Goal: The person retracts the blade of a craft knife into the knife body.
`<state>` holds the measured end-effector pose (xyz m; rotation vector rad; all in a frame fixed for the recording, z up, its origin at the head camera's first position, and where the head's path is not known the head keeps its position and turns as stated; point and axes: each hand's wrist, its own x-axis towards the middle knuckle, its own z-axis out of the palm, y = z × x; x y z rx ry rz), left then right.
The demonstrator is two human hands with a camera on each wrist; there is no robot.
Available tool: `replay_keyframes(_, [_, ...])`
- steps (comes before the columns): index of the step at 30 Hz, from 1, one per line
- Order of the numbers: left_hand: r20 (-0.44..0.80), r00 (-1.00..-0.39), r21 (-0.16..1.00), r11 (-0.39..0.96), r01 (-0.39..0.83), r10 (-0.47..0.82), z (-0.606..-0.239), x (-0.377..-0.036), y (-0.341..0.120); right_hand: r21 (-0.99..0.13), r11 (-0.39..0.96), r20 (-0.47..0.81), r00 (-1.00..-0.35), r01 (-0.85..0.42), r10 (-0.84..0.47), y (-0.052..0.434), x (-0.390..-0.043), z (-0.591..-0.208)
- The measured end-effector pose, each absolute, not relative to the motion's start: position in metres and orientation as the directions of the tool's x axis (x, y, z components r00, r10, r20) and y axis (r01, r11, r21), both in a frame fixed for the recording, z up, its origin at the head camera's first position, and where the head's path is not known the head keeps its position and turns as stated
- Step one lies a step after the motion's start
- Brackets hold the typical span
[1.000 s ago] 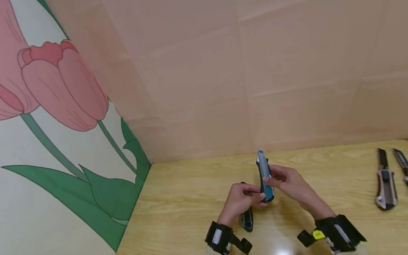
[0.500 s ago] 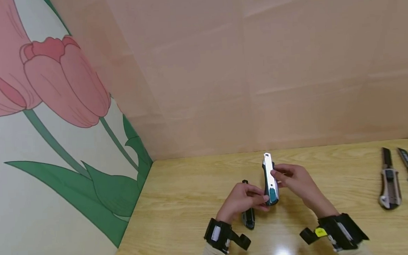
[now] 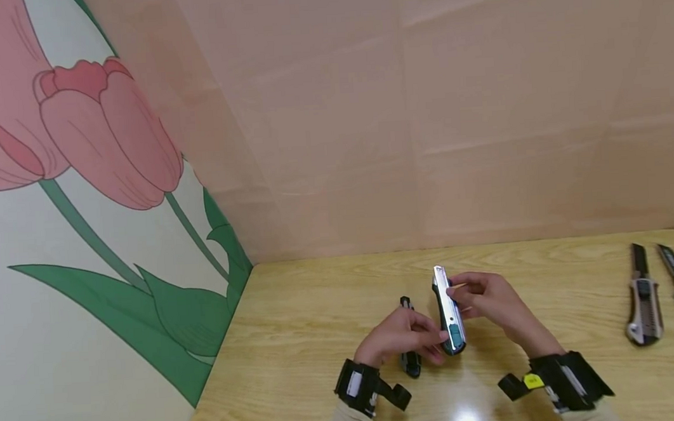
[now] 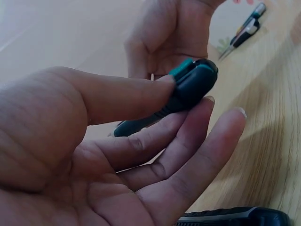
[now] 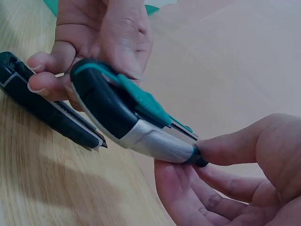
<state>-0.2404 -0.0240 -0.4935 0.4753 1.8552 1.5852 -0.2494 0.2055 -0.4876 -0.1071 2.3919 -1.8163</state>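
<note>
I have the teal-and-silver knife (image 3: 448, 313) off the table (image 3: 298, 340) between both hands, and since a second ago it has dropped lower and rolled its silver side up, so I judge I am turning it over. My left hand (image 3: 403, 337) pinches its butt and my right hand (image 3: 487, 301) pinches its front part. Its long axis runs away from me, nose toward the wall, just right of the black knife (image 3: 410, 359) lying on the table.

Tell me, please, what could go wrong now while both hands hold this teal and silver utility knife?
1. The teal and silver utility knife is held only by fingertip pinches: left hand at the butt, right hand near the nose. It might slip onto the wooden table.
2. The right fingers sit at the nose; a blade sliding out could cut them.
3. The black knife lies underneath; a drop might strike it.
</note>
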Motion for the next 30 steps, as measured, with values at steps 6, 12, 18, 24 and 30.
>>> replay_keyframes(6, [-0.184, -0.757, 0.981, 0.171, -0.097, 0.627, -0.495, -0.242, -0.026, -0.974, 0.227, -0.061, -0.981, 0.019, -0.181, 0.206, -0.249, -0.489])
replay_keyframes(12, [-0.14, -0.814, 0.989, 0.124, -0.085, 0.563, -0.495, -0.247, -0.033, -0.976, 0.219, -0.073, -0.974, 0.024, -0.216, 0.205, -0.251, -0.497])
replay_keyframes(18, [-0.125, -0.869, 0.989, 0.125, -0.073, 0.479, -0.491, -0.249, -0.037, -0.953, 0.301, -0.106, -0.973, 0.04, -0.207, 0.202, -0.253, -0.505])
replay_keyframes(24, [-0.082, -0.908, 0.995, 0.084, -0.052, 0.41, -0.492, -0.252, -0.04, -0.936, 0.339, -0.16, -0.97, 0.09, -0.184, 0.194, -0.254, -0.513])
replay_keyframes(30, [-0.06, -0.925, 0.998, 0.041, -0.048, 0.375, -0.493, -0.255, -0.043, -0.934, 0.343, -0.172, -0.967, 0.099, -0.189, 0.188, -0.256, -0.52])
